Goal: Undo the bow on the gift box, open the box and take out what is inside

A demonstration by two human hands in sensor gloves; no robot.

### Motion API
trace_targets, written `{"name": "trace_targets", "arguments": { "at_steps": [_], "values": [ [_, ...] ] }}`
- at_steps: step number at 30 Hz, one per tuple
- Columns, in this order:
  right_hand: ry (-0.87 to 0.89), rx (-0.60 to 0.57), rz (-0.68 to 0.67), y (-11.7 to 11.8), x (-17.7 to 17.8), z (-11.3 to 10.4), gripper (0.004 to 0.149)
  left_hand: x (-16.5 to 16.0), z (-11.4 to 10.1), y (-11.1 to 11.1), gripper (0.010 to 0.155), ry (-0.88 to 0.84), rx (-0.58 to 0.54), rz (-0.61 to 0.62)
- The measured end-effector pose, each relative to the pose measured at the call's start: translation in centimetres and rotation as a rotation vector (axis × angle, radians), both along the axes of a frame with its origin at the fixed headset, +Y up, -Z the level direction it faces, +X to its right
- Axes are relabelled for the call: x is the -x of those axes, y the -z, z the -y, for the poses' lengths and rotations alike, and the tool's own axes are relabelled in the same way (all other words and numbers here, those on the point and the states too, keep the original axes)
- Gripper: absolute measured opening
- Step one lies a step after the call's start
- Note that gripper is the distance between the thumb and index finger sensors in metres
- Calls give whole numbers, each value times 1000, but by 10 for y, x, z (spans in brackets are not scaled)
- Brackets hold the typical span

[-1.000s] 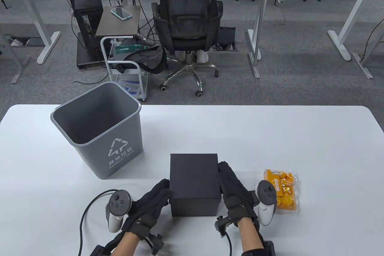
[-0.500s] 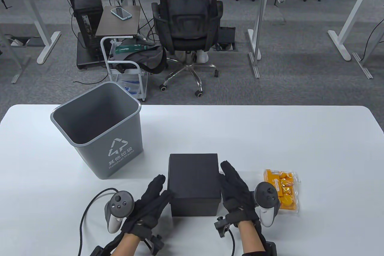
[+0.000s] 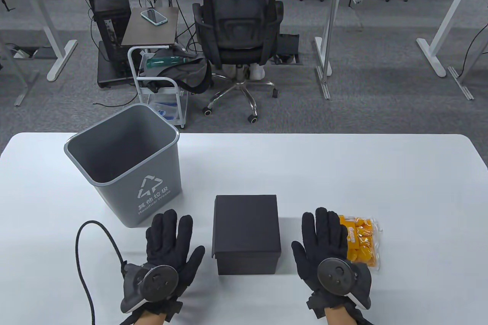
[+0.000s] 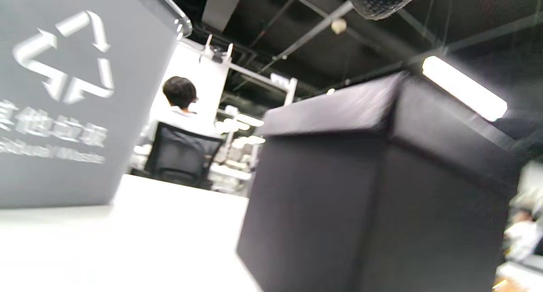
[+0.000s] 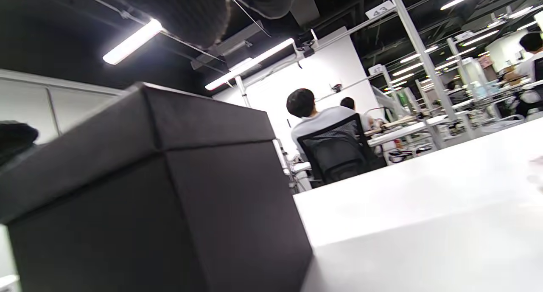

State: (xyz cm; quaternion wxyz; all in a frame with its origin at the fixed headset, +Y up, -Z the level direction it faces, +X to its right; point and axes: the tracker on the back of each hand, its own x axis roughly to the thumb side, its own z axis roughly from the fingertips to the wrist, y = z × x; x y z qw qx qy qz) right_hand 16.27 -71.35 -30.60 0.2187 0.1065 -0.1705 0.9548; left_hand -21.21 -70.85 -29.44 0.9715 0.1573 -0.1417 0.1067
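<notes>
Both hands lie flat, fingers spread, the left hand (image 3: 167, 248) and right hand (image 3: 324, 247) flanking the closed box (image 3: 246, 231) on the tabletop (image 3: 343, 172), touching nothing.

The gift box (image 3: 246, 226) is plain matte black all over, lid and sides alike, and sits on a white table (image 3: 343, 172). At its ten o'clock stands a grey waste bin (image 3: 124, 165) printed with a white recycling triangle and white lettering, and at its three o'clock lies a clear packet of orange-yellow sweets (image 3: 360, 241). The left hand (image 3: 167, 243) and right hand (image 3: 324, 245) wear black gloves, each topped by a dark grey tracker disc on a lighter grey body, and a black cable (image 3: 85, 264) loops away at eight o'clock.
</notes>
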Motion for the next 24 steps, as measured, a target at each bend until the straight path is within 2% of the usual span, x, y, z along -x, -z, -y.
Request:
{"name": "trace_targets", "arguments": {
  "at_steps": [3,8,19,24],
  "values": [
    [-27,23,3,0,0,3,69,-2,8,6,72,84,44,-19],
    [11,15,12,1,-6,5,70,-5,18,13,73,75,134,-22],
    [48,61,36,7,-17,15,71,-6,15,16,75,34,132,-9],
    [61,89,15,12,-14,17,72,-8,12,13,75,29,92,5]
  ]
}}
